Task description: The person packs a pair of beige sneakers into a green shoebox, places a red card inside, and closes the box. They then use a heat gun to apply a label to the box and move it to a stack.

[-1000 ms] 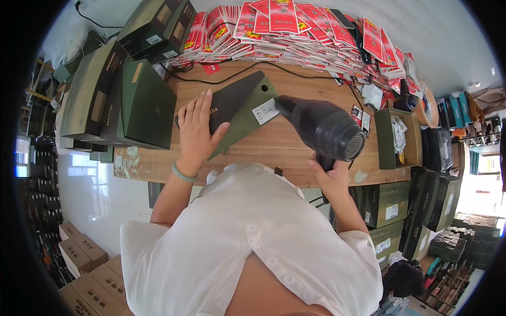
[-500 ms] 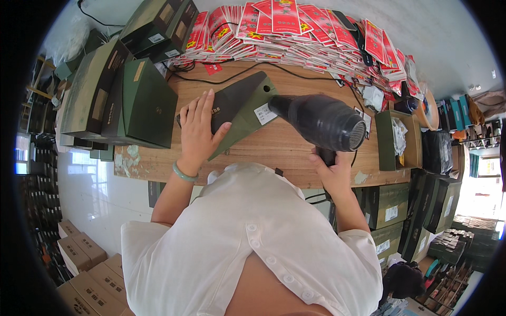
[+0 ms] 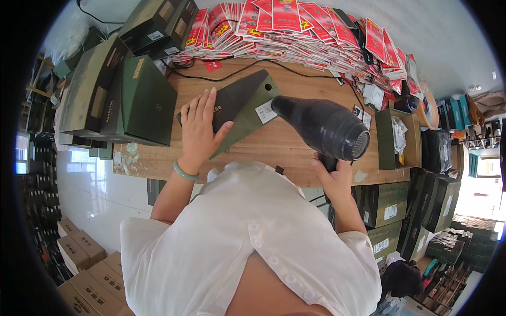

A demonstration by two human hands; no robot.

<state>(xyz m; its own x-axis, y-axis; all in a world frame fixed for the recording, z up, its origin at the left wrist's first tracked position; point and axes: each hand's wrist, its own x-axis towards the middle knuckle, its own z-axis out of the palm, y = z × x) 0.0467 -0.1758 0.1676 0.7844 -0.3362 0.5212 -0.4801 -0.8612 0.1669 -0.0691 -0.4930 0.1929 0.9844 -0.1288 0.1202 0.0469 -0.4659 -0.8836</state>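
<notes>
My right hand is wrapped round the handle of a black hair dryer. Its nozzle points left, close to a white label on a green and dark shoe box. My left hand lies flat on the dark face of this box, fingers stretched and thumb apart, steadying it on the wooden table. A small round hole shows near the box's far right corner. A pale green bangle circles my left wrist.
Green boxes are stacked at the left. Red printed packets are heaped along the back, with a black cord before them. At the right stands an open box holding clear plastic. Label scraps stick to the table's left edge.
The hair dryer has shifted slightly right and toward me, its rear end lower, with my right hand following. The left hand and the box have hardly moved.
</notes>
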